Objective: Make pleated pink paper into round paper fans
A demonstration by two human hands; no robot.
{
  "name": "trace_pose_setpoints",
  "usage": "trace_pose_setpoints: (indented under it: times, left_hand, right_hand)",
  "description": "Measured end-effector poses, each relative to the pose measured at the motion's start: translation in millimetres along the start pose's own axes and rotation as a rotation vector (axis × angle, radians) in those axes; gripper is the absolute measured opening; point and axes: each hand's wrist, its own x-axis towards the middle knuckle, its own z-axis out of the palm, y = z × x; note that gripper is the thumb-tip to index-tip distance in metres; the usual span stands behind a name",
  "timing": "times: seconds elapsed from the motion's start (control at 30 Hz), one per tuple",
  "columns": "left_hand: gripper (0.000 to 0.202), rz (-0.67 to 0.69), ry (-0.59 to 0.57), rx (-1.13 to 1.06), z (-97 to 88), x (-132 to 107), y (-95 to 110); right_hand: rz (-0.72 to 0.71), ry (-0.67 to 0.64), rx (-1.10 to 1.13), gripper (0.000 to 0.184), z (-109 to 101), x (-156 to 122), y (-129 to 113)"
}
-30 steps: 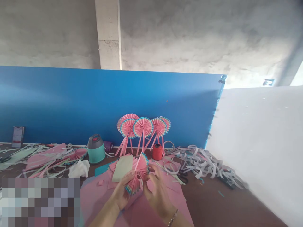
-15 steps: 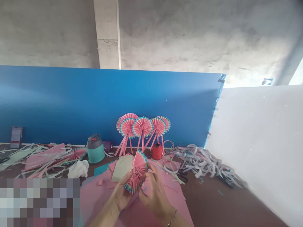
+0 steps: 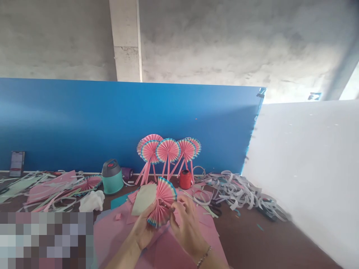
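A pleated pink paper fan (image 3: pixel 166 195) with a blue and cream edge is spread part way round, above pink paper sheets (image 3: pixel 117 239). My left hand (image 3: pixel 144 228) grips its left side near the folded middle. At the fan's right edge, my right hand (image 3: pixel 185 222) has its thumb and forefinger brought close together by the pleats; whether something small lies between them is hidden. Behind the fan lies a pale green paper piece (image 3: pixel 143 200). Several finished round fans (image 3: pixel 168 151) on pink paper sticks lean against the blue partition.
A red spool (image 3: pixel 185 179) stands behind the hands, and a teal and grey container (image 3: pixel 112 178) to the left. Curled white paper strips (image 3: pixel 238 190) heap up at right; crumpled tissue (image 3: pixel 92 201), pink scraps and strips lie left. A phone (image 3: pixel 17 163) leans against the blue partition (image 3: pixel 84 123).
The fan's upper part has opened out further to the right. My right hand has shifted slightly right and its fingers have drawn in by the fan's edge; my left hand keeps its hold.
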Motion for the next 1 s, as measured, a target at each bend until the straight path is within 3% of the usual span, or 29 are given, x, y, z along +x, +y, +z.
trace_pose_setpoints:
  times: [0.13, 0.4, 0.53, 0.63, 0.73, 0.87, 1.0]
  left_hand:
    - [0.021, 0.033, 0.05, 0.012, -1.8, 1.4, 0.6]
    - [0.01, 0.021, -0.057, 0.001, -10.5, 7.6, -1.6]
    - [0.004, 0.031, -0.096, -0.026, -8.0, 5.7, -0.6]
    - [0.006, 0.004, -0.208, -0.052, -5.4, 3.3, 0.8]
    - [0.012, -0.008, -0.299, -0.08, -5.3, 3.1, 0.6]
    - [0.012, -0.027, -0.198, -0.06, -6.1, 4.3, -0.6]
    - [0.009, -0.065, -0.095, -0.029, -3.0, 2.3, 0.6]
  right_hand:
    - [0.014, 0.024, 0.001, 0.021, -5.3, 3.5, 2.0]
    - [0.187, -0.084, 0.316, 0.01, -3.5, 6.4, 15.0]
    - [0.262, -0.11, 0.411, 0.03, 1.5, 1.7, 20.8]
    - [0.249, -0.161, 0.471, 0.045, 1.7, 0.8, 23.5]
    - [0.242, -0.212, 0.566, 0.048, 2.2, 2.5, 25.3]
    - [0.294, -0.211, 0.703, 0.045, 4.3, 5.6, 24.9]
    - [0.333, -0.214, 0.689, 0.039, 1.9, 8.3, 22.7]
